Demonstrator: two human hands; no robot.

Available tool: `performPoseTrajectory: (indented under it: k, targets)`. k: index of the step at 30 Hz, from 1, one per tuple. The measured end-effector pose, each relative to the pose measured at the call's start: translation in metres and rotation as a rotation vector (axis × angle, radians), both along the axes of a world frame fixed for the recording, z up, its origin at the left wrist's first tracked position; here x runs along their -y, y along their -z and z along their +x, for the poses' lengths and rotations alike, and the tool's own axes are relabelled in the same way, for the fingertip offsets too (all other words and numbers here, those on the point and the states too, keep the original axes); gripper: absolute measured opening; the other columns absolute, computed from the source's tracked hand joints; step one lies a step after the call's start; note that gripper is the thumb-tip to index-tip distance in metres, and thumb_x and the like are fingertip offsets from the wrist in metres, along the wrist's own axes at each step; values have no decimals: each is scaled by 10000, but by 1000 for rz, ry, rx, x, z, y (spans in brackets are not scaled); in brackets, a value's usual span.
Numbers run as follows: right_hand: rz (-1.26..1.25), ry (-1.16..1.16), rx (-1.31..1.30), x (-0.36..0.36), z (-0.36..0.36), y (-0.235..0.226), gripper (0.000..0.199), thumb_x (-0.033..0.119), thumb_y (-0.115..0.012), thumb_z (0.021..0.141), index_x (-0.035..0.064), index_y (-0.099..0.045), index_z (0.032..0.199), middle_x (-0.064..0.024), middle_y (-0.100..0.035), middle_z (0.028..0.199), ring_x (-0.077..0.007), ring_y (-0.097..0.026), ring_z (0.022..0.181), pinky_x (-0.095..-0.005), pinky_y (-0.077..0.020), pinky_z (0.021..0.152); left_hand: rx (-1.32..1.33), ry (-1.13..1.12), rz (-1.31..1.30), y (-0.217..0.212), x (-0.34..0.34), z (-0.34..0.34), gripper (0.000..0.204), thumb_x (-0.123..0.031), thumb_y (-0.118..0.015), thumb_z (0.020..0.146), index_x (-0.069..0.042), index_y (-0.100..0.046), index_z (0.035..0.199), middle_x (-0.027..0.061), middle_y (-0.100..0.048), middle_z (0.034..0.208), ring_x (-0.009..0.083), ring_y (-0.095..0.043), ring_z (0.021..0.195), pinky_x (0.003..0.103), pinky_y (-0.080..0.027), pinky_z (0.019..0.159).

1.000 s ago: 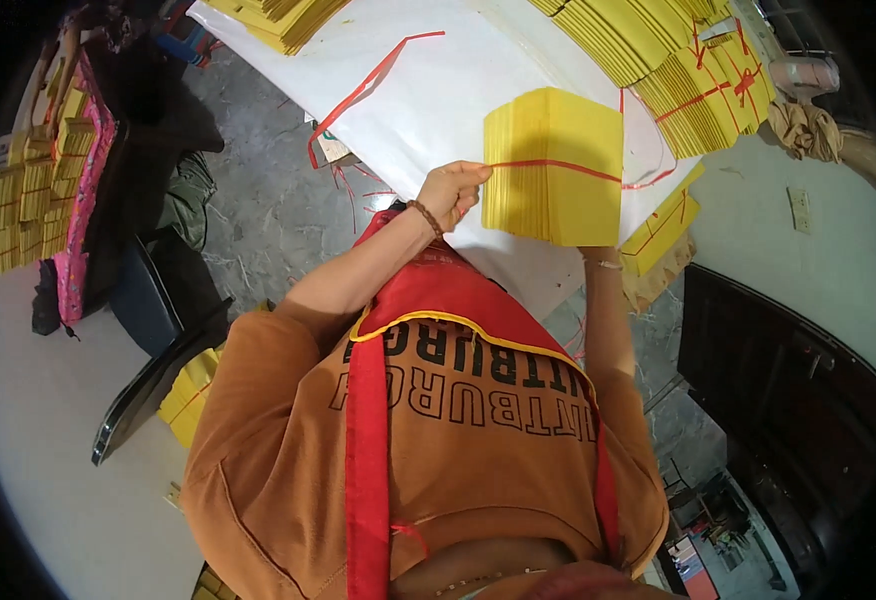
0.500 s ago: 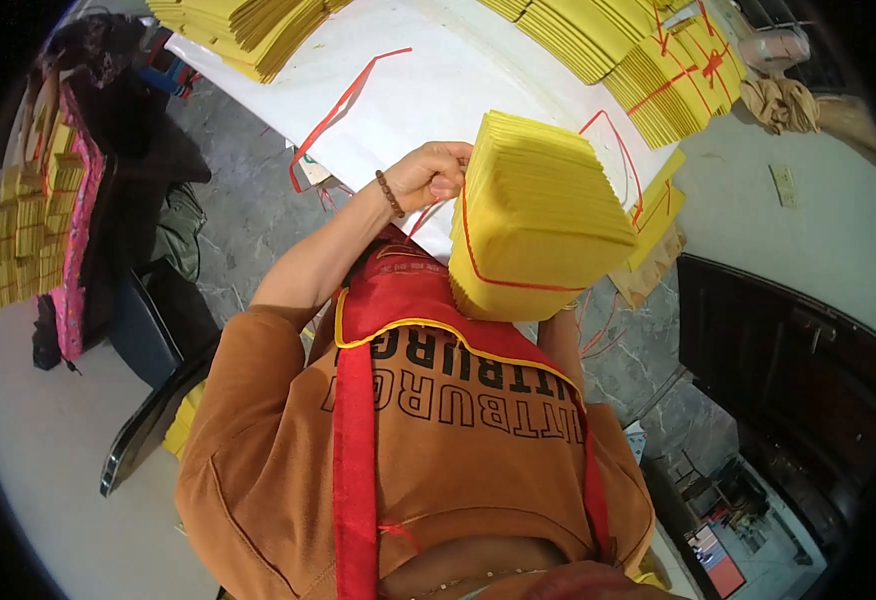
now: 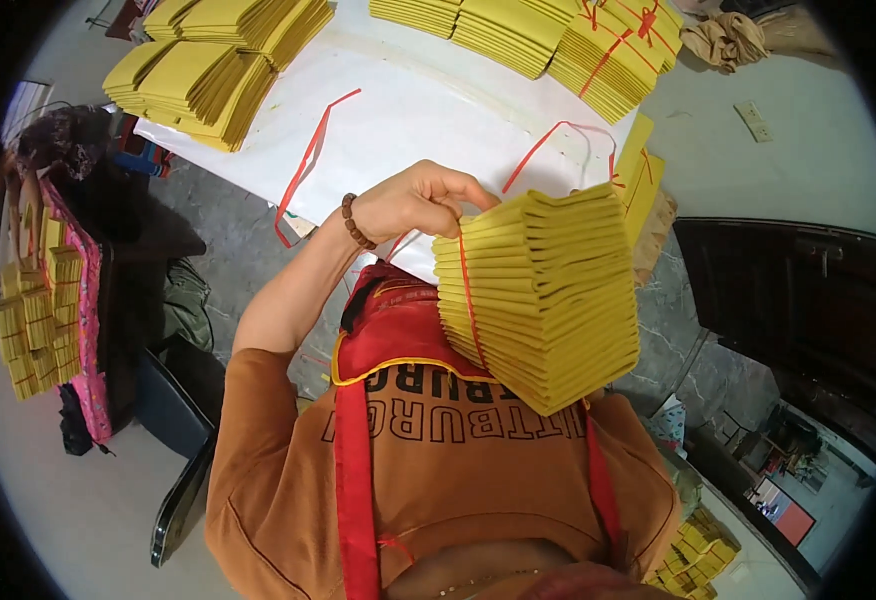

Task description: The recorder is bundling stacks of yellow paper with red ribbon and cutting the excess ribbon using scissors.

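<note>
A thick bundle of yellow folded paper [image 3: 568, 290] is held up in front of my chest, tilted, its folded edges facing up and to the right. A thin red tie [image 3: 470, 305] runs around its left part. At the bundle's upper left edge my left hand [image 3: 413, 205] is closed, thumb and forefinger pinching where the tie meets the edge; the fingertips are partly hidden. A loose strand of red hangs below this hand. My right hand is hidden behind the bundle; only the sleeve of that arm shows.
Ahead stands a white table [image 3: 398, 115]. Stacks of yellow paper [image 3: 223, 70] lie at its far left, with tied yellow bundles [image 3: 618, 55] at the far right. Loose red strips [image 3: 308, 160] lie on it. A dark chair [image 3: 183, 400] stands to my left.
The bundle has tipped and turned, now showing its folded edges, and sits lower in view. My left hand has stayed at its edge. The table appears shifted left as the view turned.
</note>
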State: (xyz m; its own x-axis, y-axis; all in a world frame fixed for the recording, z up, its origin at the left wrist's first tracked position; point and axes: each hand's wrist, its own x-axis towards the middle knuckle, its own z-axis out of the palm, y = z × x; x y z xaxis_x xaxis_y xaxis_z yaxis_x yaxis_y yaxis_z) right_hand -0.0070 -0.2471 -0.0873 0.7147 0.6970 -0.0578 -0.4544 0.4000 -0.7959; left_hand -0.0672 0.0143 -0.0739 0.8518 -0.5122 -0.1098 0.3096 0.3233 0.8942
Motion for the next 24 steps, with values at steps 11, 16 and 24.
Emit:
performPoseTrajectory:
  k: [11,16,24]
  targets:
    - [-195,-359,-186,-29,32,-24,280,257,-484,864,6,-581,784,-82,-597,757,-141,-555,702,-259,-448,663,115,236,253,-40,2,24,370,-9,-470,611,37,-635,938,27,-609,761,30,-397,511,183,-312,464]
    - [-371,-748,-76,-59,36,-50,332,305,-487,857,18,-545,702,-19,-528,663,-73,-449,600,-225,-350,540,385,372,569,-63,-22,61,330,-15,-476,710,-7,-557,1030,-7,-548,724,39,-430,573,182,-327,492]
    - [-747,-769,438,-78,3,-78,387,313,-420,897,-41,-576,924,-81,-597,829,-108,-554,749,-226,-437,673,547,402,622,-80,13,108,462,-49,-588,693,-49,-477,1141,16,-528,716,86,-442,553,222,-354,496]
